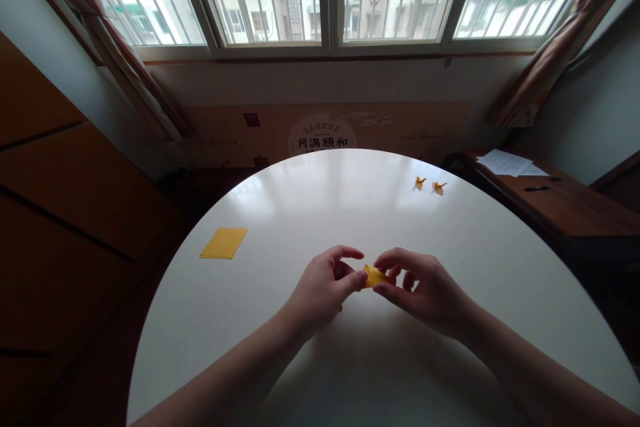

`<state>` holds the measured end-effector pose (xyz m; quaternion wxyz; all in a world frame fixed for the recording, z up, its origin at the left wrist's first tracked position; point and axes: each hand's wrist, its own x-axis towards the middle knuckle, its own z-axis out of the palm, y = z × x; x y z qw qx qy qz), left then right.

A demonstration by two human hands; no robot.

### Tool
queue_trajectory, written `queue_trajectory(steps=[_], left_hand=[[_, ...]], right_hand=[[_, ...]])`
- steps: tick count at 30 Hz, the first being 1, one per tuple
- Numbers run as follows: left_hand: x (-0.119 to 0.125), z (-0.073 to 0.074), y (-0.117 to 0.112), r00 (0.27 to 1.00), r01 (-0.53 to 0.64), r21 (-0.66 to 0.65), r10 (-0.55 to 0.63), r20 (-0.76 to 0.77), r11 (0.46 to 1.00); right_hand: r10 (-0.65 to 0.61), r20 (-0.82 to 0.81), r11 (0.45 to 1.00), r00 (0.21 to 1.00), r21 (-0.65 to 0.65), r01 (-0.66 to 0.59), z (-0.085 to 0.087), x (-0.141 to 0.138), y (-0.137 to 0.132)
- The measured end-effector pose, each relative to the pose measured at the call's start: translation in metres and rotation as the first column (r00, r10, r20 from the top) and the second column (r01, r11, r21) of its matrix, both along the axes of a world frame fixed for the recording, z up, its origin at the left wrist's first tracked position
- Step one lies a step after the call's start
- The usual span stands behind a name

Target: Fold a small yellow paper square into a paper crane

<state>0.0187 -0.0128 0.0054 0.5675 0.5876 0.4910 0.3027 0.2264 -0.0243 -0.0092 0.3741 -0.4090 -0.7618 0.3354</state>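
Observation:
Between my two hands is a small piece of folded yellow paper [374,276], with a crease showing on its near face. My left hand [327,282] pinches its left end, thumb in front and index finger raised above. On the other side, my right hand [419,285] grips the right end between thumb and fingers. Part of the paper is hidden behind the fingertips. Farther off on the table stand two small folded yellow paper birds [419,183]. A stack of yellow paper squares [224,243] lies to the left of my hands.
The round white table [240,347] has a curved far edge. Behind it is a wall with a printed cardboard panel [210,123] under barred windows. A brown wooden desk [590,203] with paper sheets [510,163] stands at the right, and a wooden cabinet [65,227] at the left.

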Motion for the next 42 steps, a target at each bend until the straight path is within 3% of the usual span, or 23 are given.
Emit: queue_trajectory(steps=[10,19,27,30,34,38,42], left_hand=[[0.002,-0.001,0.001,0.998,0.012,0.088,-0.006,-0.062,0.996],[0.001,-0.005,0.004,0.994,0.047,0.141,-0.032,-0.108,0.989],[-0.002,-0.014,0.013,0.974,0.097,0.174,-0.057,-0.219,0.980],[-0.003,-0.013,0.011,0.918,0.164,0.279,-0.043,-0.393,0.946],[-0.004,-0.007,0.003,0.761,0.297,0.413,0.048,-0.647,0.861],[-0.004,-0.003,-0.002,0.691,0.361,0.436,0.077,-0.718,0.824],[-0.001,0.000,-0.001,0.643,0.431,0.445,0.079,-0.762,0.785]], right_hand=[[-0.008,0.161,0.997,0.987,0.075,-0.004,-0.002,0.002,0.001],[-0.016,0.104,1.000,0.994,0.018,0.014,-0.005,-0.001,0.002],[-0.181,0.375,0.963,0.909,0.255,0.087,-0.014,-0.005,0.003],[-0.190,0.433,0.951,0.881,0.304,0.055,-0.016,-0.008,0.002],[-0.155,0.512,0.940,0.845,0.340,-0.033,-0.018,-0.013,0.001],[-0.124,0.570,0.915,0.813,0.382,-0.128,-0.018,-0.016,-0.001],[-0.028,0.588,0.922,0.808,0.328,-0.206,-0.012,-0.011,-0.001]])
